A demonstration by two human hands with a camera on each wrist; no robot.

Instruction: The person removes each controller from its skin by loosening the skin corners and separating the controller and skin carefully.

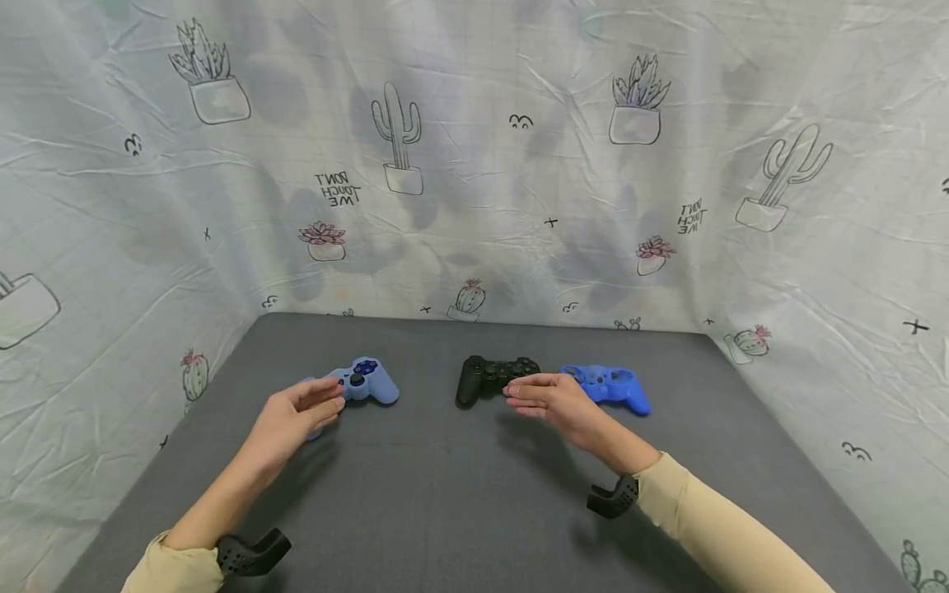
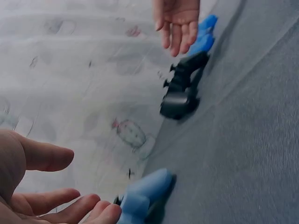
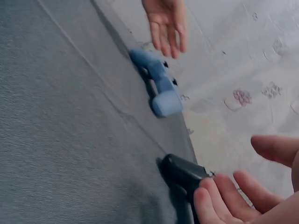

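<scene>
A game controller in a pale blue cover (image 1: 365, 380) lies on the grey table (image 1: 445, 494), left of centre. My left hand (image 1: 300, 412) hovers just in front of it, fingers relaxed, holding nothing. A bare black controller (image 1: 491, 376) lies in the middle, and an empty bright blue cover (image 1: 611, 387) lies right of it. My right hand (image 1: 549, 398) is open between those two, over the black controller's right grip. In the left wrist view the pale blue controller (image 2: 142, 193) is by my fingertips (image 2: 88, 207). In the right wrist view the black controller (image 3: 184, 175) is under my fingers (image 3: 219, 198).
White cloth printed with cacti and potted plants (image 1: 474, 165) walls the table on the left, back and right. Bare grey surface (image 1: 445, 511) stretches in front of the controllers between my forearms.
</scene>
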